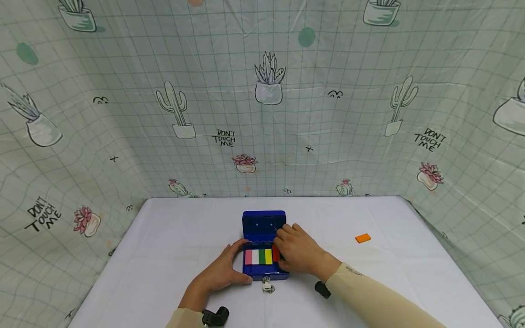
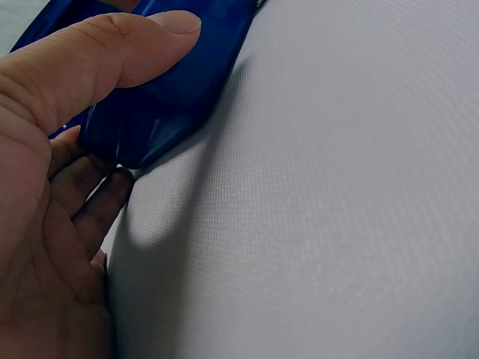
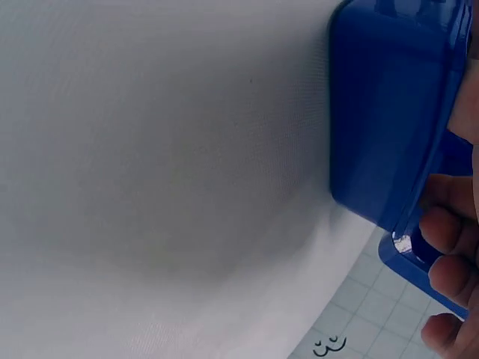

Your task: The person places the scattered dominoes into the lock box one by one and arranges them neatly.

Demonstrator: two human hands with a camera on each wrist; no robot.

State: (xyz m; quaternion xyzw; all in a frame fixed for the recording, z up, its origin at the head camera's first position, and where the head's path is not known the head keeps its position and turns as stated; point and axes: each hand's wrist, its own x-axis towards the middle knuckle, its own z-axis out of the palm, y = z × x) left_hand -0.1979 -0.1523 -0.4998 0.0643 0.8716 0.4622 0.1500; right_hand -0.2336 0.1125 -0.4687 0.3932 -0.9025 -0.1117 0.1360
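Note:
A blue metal cash box (image 1: 258,276) stands with its lid (image 1: 264,225) raised. Inside it, pink (image 1: 248,257), white (image 1: 255,257), green (image 1: 262,256) and yellow (image 1: 268,256) blocks lie side by side. My left hand (image 1: 223,269) holds the box's left side, thumb at the front corner and fingers toward the back; in the left wrist view the thumb (image 2: 142,48) lies against the blue wall. Over the right end of the box, my right hand (image 1: 299,250) pinches a red block (image 1: 275,253) beside the yellow one. Its fingers partly hide that block.
Keys (image 1: 267,285) hang from the lock at the box's front. An orange block (image 1: 362,238) lies on the white tabletop (image 1: 197,223) to the right. Behind the table hangs a cactus-print cloth (image 1: 213,109).

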